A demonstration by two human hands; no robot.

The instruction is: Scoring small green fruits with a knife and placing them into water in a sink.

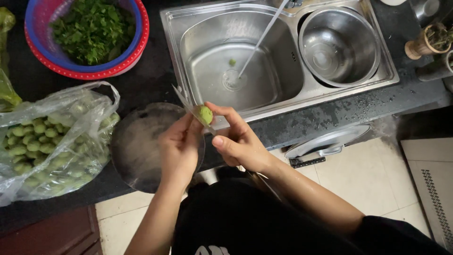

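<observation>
Over the dark surface (155, 80) by the sink (283, 101), your left hand (179, 146) and right hand (238, 141) pinch a small green fruit (205, 114) (knife blade (188, 106) against it), fingers closed around both

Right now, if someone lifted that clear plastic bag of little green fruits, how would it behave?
The plastic bag would probably sag and shift, since its film looks thin and crumpled. It seems fairly heavy, being packed with many round green fruits. With its mouth open, some might roll out.
</observation>
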